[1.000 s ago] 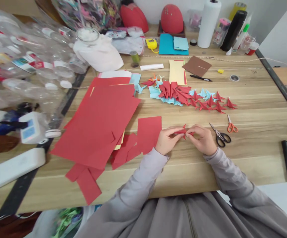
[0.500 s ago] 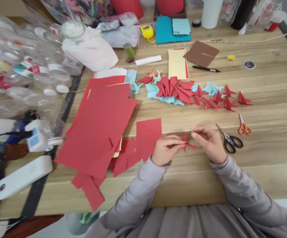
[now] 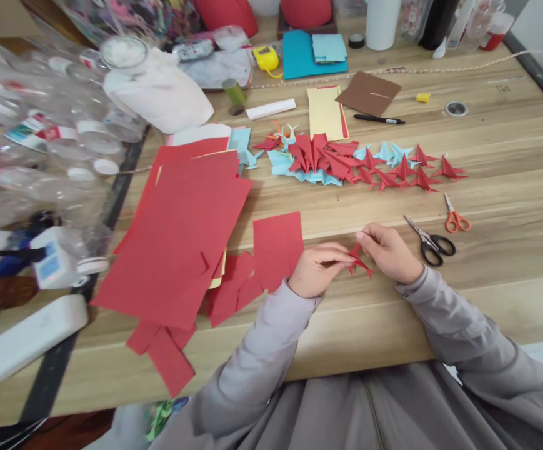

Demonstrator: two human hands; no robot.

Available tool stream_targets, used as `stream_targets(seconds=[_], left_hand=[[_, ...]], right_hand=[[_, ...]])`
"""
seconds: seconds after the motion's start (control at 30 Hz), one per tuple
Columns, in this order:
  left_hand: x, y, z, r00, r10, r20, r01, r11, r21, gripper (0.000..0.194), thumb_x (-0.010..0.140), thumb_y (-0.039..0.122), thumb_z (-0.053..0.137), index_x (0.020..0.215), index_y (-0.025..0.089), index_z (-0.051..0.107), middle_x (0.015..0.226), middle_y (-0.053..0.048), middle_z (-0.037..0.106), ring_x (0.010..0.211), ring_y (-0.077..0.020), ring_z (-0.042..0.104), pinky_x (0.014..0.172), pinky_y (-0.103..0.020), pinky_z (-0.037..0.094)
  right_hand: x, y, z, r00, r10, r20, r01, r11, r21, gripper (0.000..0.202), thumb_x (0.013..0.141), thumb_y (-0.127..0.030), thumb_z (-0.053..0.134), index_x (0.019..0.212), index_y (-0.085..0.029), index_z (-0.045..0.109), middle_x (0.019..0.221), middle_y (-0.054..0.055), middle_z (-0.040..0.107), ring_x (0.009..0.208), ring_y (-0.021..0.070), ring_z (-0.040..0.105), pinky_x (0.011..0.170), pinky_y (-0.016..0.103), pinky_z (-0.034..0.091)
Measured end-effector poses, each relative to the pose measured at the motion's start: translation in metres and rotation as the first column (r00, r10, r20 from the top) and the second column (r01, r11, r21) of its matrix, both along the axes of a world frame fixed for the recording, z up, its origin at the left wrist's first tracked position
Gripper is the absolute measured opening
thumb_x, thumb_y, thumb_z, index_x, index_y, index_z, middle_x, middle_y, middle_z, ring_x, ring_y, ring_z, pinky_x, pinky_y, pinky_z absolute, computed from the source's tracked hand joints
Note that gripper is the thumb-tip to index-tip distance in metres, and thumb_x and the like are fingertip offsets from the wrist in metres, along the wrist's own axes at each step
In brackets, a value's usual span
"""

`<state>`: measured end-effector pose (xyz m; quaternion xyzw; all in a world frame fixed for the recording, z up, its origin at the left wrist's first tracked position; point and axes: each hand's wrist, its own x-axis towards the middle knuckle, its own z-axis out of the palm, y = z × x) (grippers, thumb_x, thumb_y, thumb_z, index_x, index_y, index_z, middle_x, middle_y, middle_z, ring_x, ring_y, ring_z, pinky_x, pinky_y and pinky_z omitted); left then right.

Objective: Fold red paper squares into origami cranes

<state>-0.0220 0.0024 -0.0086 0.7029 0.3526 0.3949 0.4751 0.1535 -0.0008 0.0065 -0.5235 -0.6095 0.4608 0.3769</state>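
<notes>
A small red paper crane point(image 3: 360, 267) is held above the table between my two hands. My left hand point(image 3: 318, 269) pinches it from the left, its fingers pressed together and hiding part of the paper. My right hand point(image 3: 389, 251) is closed at the crane's upper tip, with thumb and forefinger meeting there. Beyond my hands lie folded red cranes point(image 3: 423, 180) and light blue ones, beside a pile of folded red pieces point(image 3: 315, 153). A red paper sheet point(image 3: 277, 250) rests just left of my left hand.
Black-handled scissors point(image 3: 433, 244) and orange-handled scissors point(image 3: 456, 215) lie right of my right hand. Large red sheets point(image 3: 177, 237) are stacked at the left. Farther back are a pen point(image 3: 378, 119), brown paper point(image 3: 368, 92) and a yellow tape measure point(image 3: 266, 59). Plastic bottles point(image 3: 41, 144) crowd the far left.
My right hand has closed its finger gap and come in to the crane's upper tip. My left hand still holds the crane. The whole view has shifted slightly.
</notes>
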Motion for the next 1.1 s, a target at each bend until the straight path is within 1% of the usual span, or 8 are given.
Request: stream_targets(seconds=[0.17,0.33,0.4,0.6,0.73,0.87,1.0,1.1], left_hand=[[0.001,0.001,-0.001,1.0,-0.002,0.006,0.002,0.999,0.033,0.008,0.075,0.024,0.067,0.072,0.022,0.074,0.075,-0.006,0.071,0.066,-0.0143,0.066,0.061,-0.025,0.054],[0.003,0.001,-0.002,0.999,0.034,0.004,-0.034,0.999,0.031,0.006,0.073,0.024,0.068,0.072,0.021,0.074,0.075,-0.006,0.071,0.066,-0.0145,0.066,0.063,-0.026,0.054],[0.003,0.001,-0.002,0.998,0.054,0.013,-0.054,0.998,0.015,0.005,0.072,0.023,0.069,0.073,0.021,0.074,0.075,-0.006,0.071,0.066,-0.0143,0.066,0.063,-0.025,0.054],[0.005,0.001,-0.001,0.997,0.065,0.027,-0.064,0.997,-0.031,0.007,0.069,0.018,0.07,0.073,0.022,0.074,0.074,-0.005,0.071,0.065,-0.0144,0.065,0.06,-0.025,0.053],[0.007,0.0,-0.001,0.997,0.064,0.048,-0.061,0.996,-0.07,0.006,0.068,0.019,0.071,0.072,0.02,0.074,0.074,-0.006,0.071,0.064,-0.0144,0.065,0.058,-0.025,0.053],[0.008,0.0,-0.002,0.977,0.185,0.108,-0.169,0.975,-0.141,0.005,0.066,0.021,0.073,0.071,0.02,0.074,0.072,-0.005,0.071,0.064,-0.015,0.065,0.058,-0.026,0.054],[0.006,0.004,-0.003,0.926,0.359,0.114,-0.307,0.895,-0.324,0.012,0.064,0.024,0.076,0.073,0.018,0.074,0.07,-0.006,0.072,0.06,-0.0157,0.066,0.054,-0.026,0.054],[0.004,0.005,-0.002,0.905,0.41,0.116,-0.336,0.853,-0.399,0.014,0.063,0.023,0.076,0.075,0.016,0.074,0.068,-0.005,0.072,0.06,-0.0163,0.066,0.057,-0.027,0.055]], right_hand=[[0.002,0.003,-0.004,0.997,0.013,-0.07,-0.016,0.999,-0.035,0.047,0.081,-0.058,0.046,0.054,-0.02,0.042,0.048,-0.004,0.04,0.047,0.0092,0.037,0.051,0.025,0.032],[0.007,0.01,-0.005,0.94,-0.153,-0.305,0.107,0.981,-0.161,0.049,0.076,-0.062,0.053,0.052,-0.021,0.042,0.048,-0.004,0.041,0.047,0.0098,0.04,0.05,0.026,0.034],[0.006,0.01,-0.002,0.94,-0.159,-0.303,0.118,0.982,-0.149,0.049,0.074,-0.062,0.055,0.051,-0.02,0.044,0.048,-0.003,0.043,0.048,0.0095,0.041,0.051,0.025,0.035],[0.003,0.006,0.001,0.979,-0.039,-0.199,0.017,0.994,-0.111,0.046,0.063,-0.059,0.068,0.054,-0.018,0.051,0.049,-0.004,0.047,0.046,0.0076,0.039,0.049,0.024,0.032],[0.006,0.009,-0.003,0.943,-0.162,-0.29,0.125,0.982,-0.142,0.045,0.066,-0.058,0.066,0.053,-0.018,0.05,0.048,-0.004,0.048,0.046,0.008,0.041,0.049,0.024,0.034],[0.008,0.01,-0.005,0.912,-0.232,-0.339,0.183,0.968,-0.171,0.043,0.07,-0.054,0.065,0.053,-0.019,0.048,0.049,-0.004,0.046,0.047,0.009,0.042,0.05,0.025,0.036],[0.006,0.006,-0.003,0.907,-0.235,-0.35,0.203,0.971,-0.124,0.037,0.079,-0.048,0.058,0.057,-0.019,0.051,0.053,-0.002,0.05,0.052,0.0106,0.046,0.055,0.025,0.039],[0.003,0.002,-0.001,0.881,-0.267,-0.39,0.225,0.963,-0.15,0.028,0.076,-0.043,0.063,0.065,-0.019,0.055,0.061,-0.001,0.055,0.056,0.0109,0.049,0.058,0.025,0.042]])
